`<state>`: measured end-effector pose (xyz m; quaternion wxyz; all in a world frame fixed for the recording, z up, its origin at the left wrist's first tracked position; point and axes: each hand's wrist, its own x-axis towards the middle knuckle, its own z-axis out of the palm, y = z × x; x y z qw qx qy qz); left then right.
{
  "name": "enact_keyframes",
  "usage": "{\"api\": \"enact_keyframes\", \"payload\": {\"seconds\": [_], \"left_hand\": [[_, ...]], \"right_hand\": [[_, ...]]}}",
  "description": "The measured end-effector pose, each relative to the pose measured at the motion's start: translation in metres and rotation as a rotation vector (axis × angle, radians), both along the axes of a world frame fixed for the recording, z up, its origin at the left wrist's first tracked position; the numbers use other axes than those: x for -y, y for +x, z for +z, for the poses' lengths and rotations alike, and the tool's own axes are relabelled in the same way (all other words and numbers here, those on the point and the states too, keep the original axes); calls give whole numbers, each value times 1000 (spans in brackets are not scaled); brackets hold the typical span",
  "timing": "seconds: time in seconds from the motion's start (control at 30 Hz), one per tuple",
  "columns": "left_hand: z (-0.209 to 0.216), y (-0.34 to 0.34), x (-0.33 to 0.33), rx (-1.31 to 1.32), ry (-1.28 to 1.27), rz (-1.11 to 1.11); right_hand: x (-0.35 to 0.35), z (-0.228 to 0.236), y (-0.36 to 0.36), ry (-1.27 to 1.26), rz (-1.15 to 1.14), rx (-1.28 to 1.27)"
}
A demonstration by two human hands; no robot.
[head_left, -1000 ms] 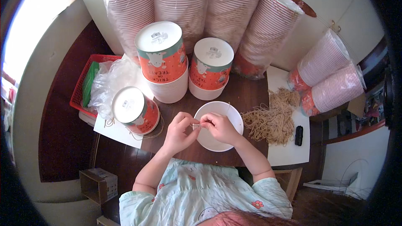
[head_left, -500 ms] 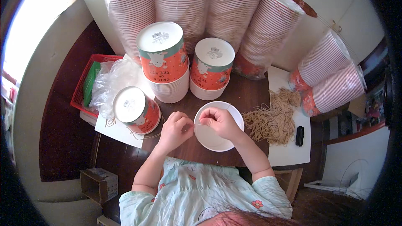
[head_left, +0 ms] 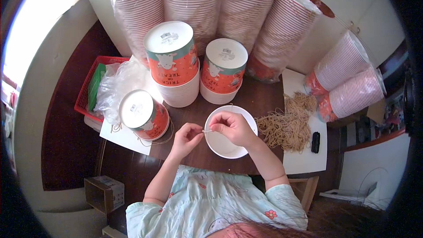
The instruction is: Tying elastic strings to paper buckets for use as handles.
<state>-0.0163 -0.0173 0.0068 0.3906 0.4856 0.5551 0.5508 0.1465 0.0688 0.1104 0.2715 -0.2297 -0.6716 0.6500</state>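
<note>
A white paper bucket (head_left: 224,147) stands on the table with its mouth up, and a bit of twine shows at its far rim. Above its opening, my right hand (head_left: 234,128) pinches a short end of pale twine (head_left: 208,131) between thumb and fingertips. My left hand (head_left: 187,140), just left of the bucket, closes its thumb and forefinger on the same twine. The knot or tip between the fingers is too small to make out. Right of the bucket lies a loose heap of tan twine (head_left: 288,125).
Upside-down orange printed buckets stand in a tall stack (head_left: 176,68), a shorter stack (head_left: 222,77) and a lone bucket (head_left: 154,121) with twine. Behind rise plastic-wrapped bucket stacks (head_left: 191,4). A red basket (head_left: 81,97) sits left; a black object (head_left: 315,142) lies right.
My left hand has turned slightly and its fingertips have come closer to the right hand's. The twine end between them now shows more clearly. The bucket has barely moved.
</note>
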Motion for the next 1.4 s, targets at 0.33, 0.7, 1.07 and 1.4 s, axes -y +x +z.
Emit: {"api": "enact_keyframes", "payload": {"seconds": [0.33,0.7,1.07,1.4], "left_hand": [[33,6,-1,-271,104,-9],[18,-1,-6,-307,117,-7],[14,-2,-5,-193,54,21],[23,-3,-3,-546,219,34]], "right_hand": [[-2,-1,-3,28,27,2],[-8,2,2,-6,-61,-48],[-10,2,3,-20,-89,-63],[-3,7,6,-43,-78,-86]]}}
